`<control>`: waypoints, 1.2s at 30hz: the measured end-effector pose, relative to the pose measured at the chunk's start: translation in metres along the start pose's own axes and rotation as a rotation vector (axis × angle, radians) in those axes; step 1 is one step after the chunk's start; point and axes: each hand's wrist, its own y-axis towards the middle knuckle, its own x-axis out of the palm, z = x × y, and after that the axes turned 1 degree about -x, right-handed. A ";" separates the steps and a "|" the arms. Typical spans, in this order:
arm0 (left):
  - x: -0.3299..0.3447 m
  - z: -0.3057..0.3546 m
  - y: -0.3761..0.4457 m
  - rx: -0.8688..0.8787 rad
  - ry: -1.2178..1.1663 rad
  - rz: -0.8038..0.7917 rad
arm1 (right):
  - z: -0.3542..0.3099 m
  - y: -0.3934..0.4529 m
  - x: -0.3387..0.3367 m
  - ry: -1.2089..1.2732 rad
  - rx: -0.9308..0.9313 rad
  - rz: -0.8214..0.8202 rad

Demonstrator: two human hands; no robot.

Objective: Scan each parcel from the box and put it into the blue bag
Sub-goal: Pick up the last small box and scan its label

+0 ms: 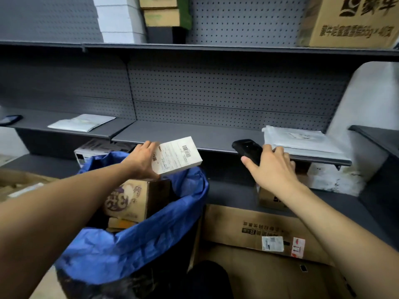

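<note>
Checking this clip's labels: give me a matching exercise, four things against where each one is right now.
Things:
1. white parcel
2. black scanner
3. printed brown carton
4. grey mailer bags

Places:
A. lying on the shelf at the right
B. held in the left hand above the blue bag
C. inside the blue bag
D. gripped in the right hand

Pairs: 1-B, 2-D, 3-C, 4-A
</note>
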 end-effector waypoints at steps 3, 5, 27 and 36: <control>-0.011 -0.035 -0.011 -0.005 0.020 -0.014 | -0.027 0.004 0.005 0.025 -0.034 -0.009; -0.016 -0.057 -0.020 -0.009 0.019 -0.014 | -0.046 0.005 0.009 0.052 -0.058 -0.018; 0.006 -0.178 -0.082 0.009 0.103 -0.113 | -0.161 0.013 0.052 0.132 -0.187 -0.147; 0.026 -0.185 -0.085 0.019 0.143 -0.143 | -0.167 0.014 0.060 0.126 -0.195 -0.164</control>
